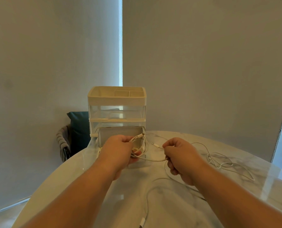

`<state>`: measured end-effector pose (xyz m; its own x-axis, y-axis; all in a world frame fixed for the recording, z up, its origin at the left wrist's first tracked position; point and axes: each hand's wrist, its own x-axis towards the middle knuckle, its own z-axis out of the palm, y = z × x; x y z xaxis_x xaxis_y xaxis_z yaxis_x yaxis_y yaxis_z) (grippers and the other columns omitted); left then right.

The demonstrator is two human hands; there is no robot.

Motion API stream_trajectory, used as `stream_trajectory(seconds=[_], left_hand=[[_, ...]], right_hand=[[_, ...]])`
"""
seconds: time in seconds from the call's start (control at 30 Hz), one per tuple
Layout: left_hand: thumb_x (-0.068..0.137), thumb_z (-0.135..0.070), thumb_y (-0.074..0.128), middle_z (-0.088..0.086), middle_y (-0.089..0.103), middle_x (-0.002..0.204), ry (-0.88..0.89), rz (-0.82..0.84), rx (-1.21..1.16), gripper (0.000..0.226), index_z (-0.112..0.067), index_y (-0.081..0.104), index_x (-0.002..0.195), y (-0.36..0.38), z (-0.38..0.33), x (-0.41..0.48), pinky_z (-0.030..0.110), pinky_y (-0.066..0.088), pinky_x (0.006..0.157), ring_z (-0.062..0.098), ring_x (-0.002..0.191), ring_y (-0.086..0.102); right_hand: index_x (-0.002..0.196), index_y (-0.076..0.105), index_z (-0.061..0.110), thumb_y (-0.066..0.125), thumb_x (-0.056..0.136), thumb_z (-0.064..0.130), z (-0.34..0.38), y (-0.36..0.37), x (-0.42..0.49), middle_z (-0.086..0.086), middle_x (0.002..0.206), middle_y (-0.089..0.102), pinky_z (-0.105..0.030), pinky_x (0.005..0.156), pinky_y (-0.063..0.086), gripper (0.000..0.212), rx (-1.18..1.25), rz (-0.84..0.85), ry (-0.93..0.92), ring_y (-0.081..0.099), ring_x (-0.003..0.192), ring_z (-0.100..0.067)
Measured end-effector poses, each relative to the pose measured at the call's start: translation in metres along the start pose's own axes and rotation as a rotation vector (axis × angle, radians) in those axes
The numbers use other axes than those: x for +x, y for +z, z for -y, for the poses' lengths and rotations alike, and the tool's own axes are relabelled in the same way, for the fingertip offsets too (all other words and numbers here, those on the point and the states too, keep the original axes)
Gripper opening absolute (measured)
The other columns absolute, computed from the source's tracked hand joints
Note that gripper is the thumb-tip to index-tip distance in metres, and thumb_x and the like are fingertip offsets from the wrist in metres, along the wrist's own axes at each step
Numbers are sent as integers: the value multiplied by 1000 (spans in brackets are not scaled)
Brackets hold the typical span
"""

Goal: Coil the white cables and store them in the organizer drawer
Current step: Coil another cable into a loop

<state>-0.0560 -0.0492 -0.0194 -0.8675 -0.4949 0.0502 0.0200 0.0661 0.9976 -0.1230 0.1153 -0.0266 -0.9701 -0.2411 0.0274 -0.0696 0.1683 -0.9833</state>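
here, a part-wound coil [141,145] of white cable is gripped in the curled fingers of the left hand [119,150], just near of the pulled-out drawer [120,132] of the organizer [117,99]. its free tail [153,159] runs rightward and is pinched in the closed fingers of the right hand [179,155]. the drawer lies just beyond the coil, nearer the left hand. more loose cable [219,160] is spread on the surface [169,208].

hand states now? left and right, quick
Left hand: closed, grips the coiled white cable.
Right hand: closed, pinches that cable's loose tail.
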Motion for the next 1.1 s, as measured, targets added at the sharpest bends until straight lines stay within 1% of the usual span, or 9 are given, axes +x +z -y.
stream_trajectory(seconds=[0.13,0.23,0.37,0.57,0.67,0.73,0.83,0.9,1.1], left_hand=[[98,0,52,21,73,91,-10,84,-45,24,-15,72,98,6,-3,-5,41,63,73,18,68,73],[96,1,55,18,74,89,-19,117,-28,23,-14,74,99,9,-3,-6,48,61,81,17,67,72],[96,0,56,17,73,86,-22,149,-21,23,-12,74,99,11,-1,-7,50,60,82,19,68,71],[98,0,53,17,73,85,0,68,-108,22,-11,73,99,14,-1,-5,42,62,78,19,67,70],[98,-2,54,16,75,89,27,12,-192,22,-14,73,96,9,-4,-2,39,62,76,25,79,73],[97,-1,55,12,76,83,38,-18,-242,25,-17,73,91,8,-6,-1,40,62,77,26,80,73],[97,-1,55,15,75,90,16,17,-248,22,-13,73,96,8,-7,-2,42,62,79,26,80,73],[97,-1,55,19,74,95,6,72,-206,21,-11,72,104,10,-5,-3,43,62,80,23,76,72],[95,2,57,19,75,88,-16,175,-99,23,-11,75,99,15,-2,-8,41,62,76,18,67,71]], right_hand=[[98,59,6,40,94,-8,1,-2,2,-13,77,52,-24,38,37,25,247,-11,84,46,45,-15],[104,65,0,47,99,1,6,2,-1,-14,89,58,-28,50,47,18,331,30,73,58,58,-19],[95,73,10,58,97,25,5,5,-4,-9,93,67,-34,66,44,21,107,49,-13,57,79,-21],[93,69,21,65,89,34,4,2,-4,-2,104,68,-33,73,46,14,-71,16,-74,60,96,-19],[90,73,27,69,82,44,7,-10,-2,6,97,72,-34,80,52,19,-339,28,-175,64,95,-14],[93,72,25,70,83,47,4,-12,-3,4,95,69,-33,73,51,24,-429,102,-71,62,84,-14],[95,70,10,68,91,19,-3,-7,1,-9,87,66,-31,54,44,10,-214,152,48,57,66,-19],[100,67,4,58,92,-3,-2,-4,4,-15,86,67,-32,55,51,14,5,95,25,61,66,-21],[103,62,-5,49,95,-13,6,2,4,-26,90,67,-37,61,59,18,409,60,12,67,69,-28]])
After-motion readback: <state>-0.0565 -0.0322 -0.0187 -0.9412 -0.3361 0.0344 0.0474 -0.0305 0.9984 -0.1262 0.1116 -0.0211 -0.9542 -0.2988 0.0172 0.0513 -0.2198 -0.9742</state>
